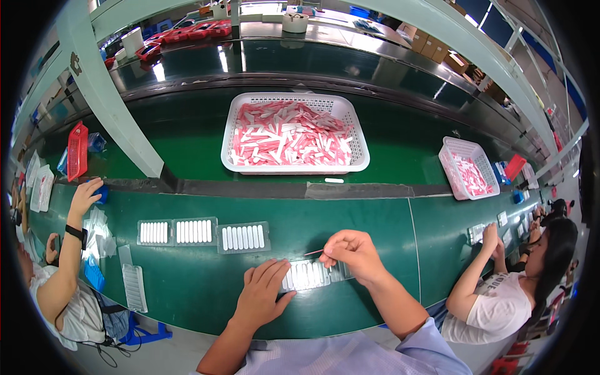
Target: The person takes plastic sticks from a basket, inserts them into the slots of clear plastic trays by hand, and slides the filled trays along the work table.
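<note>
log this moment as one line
left hand: on clear tray; right hand: pinching thin red stick; large white basket: pink and white pieces

Table (pixel 194 281) open left of left hand (pixel 261 292); three trays (pixel 196 243) block ahead.

A long green table with trays on it.
Three clear trays (pixel 244 251) of white sticks lie side by side on the green table (pixel 206 281), and a fourth clear tray (pixel 339 272) lies nearer the front. On the left are a long, thin tray (pixel 135 289) and a heap of clear plastic (pixel 98 230). Past the dark strip (pixel 250 189), a green belt (pixel 194 147) carries a big white basket (pixel 294 169) and one loose white stick (pixel 334 180).
</note>
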The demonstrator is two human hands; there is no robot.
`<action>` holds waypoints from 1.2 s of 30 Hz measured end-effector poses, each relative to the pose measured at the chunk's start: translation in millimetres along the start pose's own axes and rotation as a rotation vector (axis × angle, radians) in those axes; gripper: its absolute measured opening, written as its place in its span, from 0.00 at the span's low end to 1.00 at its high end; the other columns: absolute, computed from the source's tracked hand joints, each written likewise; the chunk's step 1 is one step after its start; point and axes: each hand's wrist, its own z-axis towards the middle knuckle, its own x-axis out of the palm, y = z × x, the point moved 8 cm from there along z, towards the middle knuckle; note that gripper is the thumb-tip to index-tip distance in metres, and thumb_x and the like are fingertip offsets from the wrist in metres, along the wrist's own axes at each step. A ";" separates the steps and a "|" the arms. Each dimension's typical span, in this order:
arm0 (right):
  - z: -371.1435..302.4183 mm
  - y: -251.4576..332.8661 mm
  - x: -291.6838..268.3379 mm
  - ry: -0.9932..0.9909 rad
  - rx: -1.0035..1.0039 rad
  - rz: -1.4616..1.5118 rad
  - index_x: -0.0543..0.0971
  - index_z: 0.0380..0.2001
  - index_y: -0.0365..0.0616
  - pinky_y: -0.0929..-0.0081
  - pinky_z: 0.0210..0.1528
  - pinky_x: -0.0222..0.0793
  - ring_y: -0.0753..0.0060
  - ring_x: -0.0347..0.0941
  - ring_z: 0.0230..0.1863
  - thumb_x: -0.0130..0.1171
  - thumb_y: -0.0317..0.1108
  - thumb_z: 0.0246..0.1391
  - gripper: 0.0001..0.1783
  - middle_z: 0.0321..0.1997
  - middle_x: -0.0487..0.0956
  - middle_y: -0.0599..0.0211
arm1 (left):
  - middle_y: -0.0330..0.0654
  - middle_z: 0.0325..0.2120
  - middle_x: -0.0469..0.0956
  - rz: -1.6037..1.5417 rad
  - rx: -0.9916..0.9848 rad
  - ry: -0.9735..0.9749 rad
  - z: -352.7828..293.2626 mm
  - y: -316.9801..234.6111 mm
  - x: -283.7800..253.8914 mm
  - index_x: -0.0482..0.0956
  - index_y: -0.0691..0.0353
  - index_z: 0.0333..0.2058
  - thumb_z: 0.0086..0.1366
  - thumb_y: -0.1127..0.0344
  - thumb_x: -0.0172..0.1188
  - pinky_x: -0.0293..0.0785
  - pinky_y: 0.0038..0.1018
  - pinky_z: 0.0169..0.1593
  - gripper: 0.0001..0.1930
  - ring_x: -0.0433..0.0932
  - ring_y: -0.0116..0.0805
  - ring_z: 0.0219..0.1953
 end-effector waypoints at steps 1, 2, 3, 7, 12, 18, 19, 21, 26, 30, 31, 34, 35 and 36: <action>4.7 -3.9 1.0 0.063 0.055 -0.098 0.82 0.35 0.35 0.78 0.35 0.77 0.74 0.82 0.30 0.62 0.26 0.65 0.05 0.32 0.86 0.56 | 0.44 0.60 0.75 0.000 -0.004 -0.001 -1.1 0.5 -0.1 0.72 0.61 0.62 0.57 0.58 0.73 0.63 0.44 0.62 0.35 0.71 0.45 0.64; 10.1 -5.0 -4.6 0.064 0.056 -0.099 0.82 0.35 0.35 0.78 0.35 0.77 0.74 0.82 0.30 0.62 0.26 0.65 0.05 0.32 0.86 0.56 | 0.46 0.60 0.75 -0.015 -0.013 -0.004 -1.3 0.6 -0.5 0.70 0.63 0.63 0.57 0.58 0.73 0.63 0.44 0.62 0.37 0.71 0.45 0.64; 15.3 -12.3 -2.3 0.183 0.106 -0.213 0.83 0.34 0.36 0.77 0.35 0.77 0.75 0.82 0.30 0.64 0.27 0.62 0.04 0.32 0.87 0.57 | 0.48 0.59 0.75 -0.031 -0.022 -0.008 -1.6 0.8 -1.0 0.68 0.64 0.65 0.57 0.57 0.73 0.62 0.44 0.63 0.39 0.71 0.46 0.64; 28.5 -12.0 25.9 0.434 0.142 -0.926 0.84 0.31 0.40 0.70 0.35 0.77 0.69 0.82 0.29 0.69 0.29 0.52 0.05 0.29 0.86 0.61 | 0.50 0.58 0.75 -0.040 -0.024 -0.022 -3.3 2.7 -1.7 0.67 0.64 0.66 0.58 0.57 0.73 0.62 0.44 0.63 0.40 0.71 0.46 0.64; 31.2 -11.8 55.1 0.422 -0.080 -1.393 0.81 0.43 0.42 0.63 0.35 0.75 0.60 0.80 0.30 0.70 0.31 0.46 0.18 0.27 0.81 0.63 | 0.50 0.59 0.75 -0.071 -0.046 -0.012 -3.2 4.4 -1.2 0.67 0.65 0.66 0.58 0.57 0.73 0.62 0.43 0.64 0.40 0.70 0.46 0.64; 35.9 -18.6 39.2 0.452 0.044 -1.111 0.76 0.52 0.44 0.68 0.32 0.69 0.69 0.72 0.27 0.74 0.31 0.47 0.28 0.26 0.74 0.69 | 0.51 0.60 0.74 -0.092 -0.056 0.007 -4.8 6.5 0.8 0.65 0.66 0.67 0.60 0.56 0.71 0.61 0.42 0.64 0.40 0.68 0.45 0.66; 37.5 -12.7 35.5 0.405 0.032 -1.021 0.77 0.51 0.43 0.70 0.31 0.68 0.72 0.71 0.27 0.76 0.31 0.47 0.28 0.25 0.73 0.71 | 0.51 0.60 0.74 -0.096 -0.053 0.007 -4.8 6.9 0.6 0.65 0.66 0.67 0.60 0.56 0.71 0.61 0.42 0.64 0.40 0.68 0.45 0.66; 27.1 -9.8 19.3 0.340 0.045 -0.943 0.77 0.52 0.43 0.76 0.34 0.67 0.77 0.69 0.30 0.79 0.32 0.46 0.30 0.28 0.73 0.73 | 0.52 0.60 0.74 -0.096 -0.047 0.006 -4.5 7.5 0.5 0.65 0.66 0.67 0.60 0.56 0.71 0.61 0.43 0.64 0.41 0.68 0.46 0.66; -21.4 20.4 13.7 0.267 -0.259 -1.189 0.78 0.59 0.47 0.63 0.55 0.67 0.60 0.72 0.49 0.81 0.47 0.41 0.41 0.49 0.78 0.64 | 0.52 0.61 0.73 -0.100 -0.085 -0.040 -3.0 9.5 -0.3 0.65 0.66 0.68 0.59 0.58 0.72 0.61 0.43 0.66 0.41 0.69 0.49 0.65; -46.7 2.7 13.2 0.195 -0.326 -1.449 0.77 0.64 0.55 0.53 0.66 0.59 0.53 0.67 0.66 0.76 0.55 0.46 0.42 0.67 0.72 0.62 | 0.53 0.63 0.71 -0.084 -0.118 -0.102 -0.4 12.9 2.5 0.65 0.66 0.68 0.59 0.60 0.73 0.62 0.45 0.66 0.41 0.69 0.53 0.65; -52.2 0.0 15.9 0.142 -0.394 -1.525 0.77 0.64 0.58 0.52 0.66 0.59 0.54 0.65 0.69 0.74 0.56 0.48 0.40 0.71 0.71 0.62 | 0.53 0.63 0.71 -0.079 -0.122 -0.102 1.0 13.8 4.7 0.65 0.66 0.68 0.59 0.60 0.73 0.62 0.45 0.66 0.41 0.69 0.53 0.65; -53.7 -18.6 23.1 0.125 -0.414 -1.649 0.78 0.63 0.61 0.50 0.67 0.58 0.56 0.63 0.73 0.69 0.54 0.56 0.33 0.75 0.68 0.66 | 0.52 0.64 0.70 -0.161 -0.144 -0.142 4.1 15.4 4.0 0.65 0.65 0.68 0.58 0.62 0.73 0.64 0.45 0.66 0.41 0.70 0.53 0.65; -51.6 -20.0 25.0 0.094 -0.434 -1.701 0.79 0.62 0.60 0.49 0.67 0.57 0.57 0.63 0.73 0.69 0.52 0.57 0.30 0.74 0.69 0.67 | 0.52 0.65 0.69 -0.111 -0.145 -0.157 4.5 14.0 1.6 0.66 0.64 0.68 0.58 0.62 0.73 0.64 0.47 0.66 0.41 0.69 0.54 0.65; -49.2 -22.7 26.6 0.100 -0.444 -1.693 0.79 0.62 0.60 0.49 0.67 0.57 0.57 0.63 0.73 0.69 0.52 0.57 0.30 0.74 0.69 0.67 | 0.52 0.66 0.68 -0.060 -0.146 -0.172 3.7 14.0 -2.4 0.66 0.64 0.68 0.58 0.63 0.73 0.64 0.48 0.66 0.40 0.69 0.55 0.65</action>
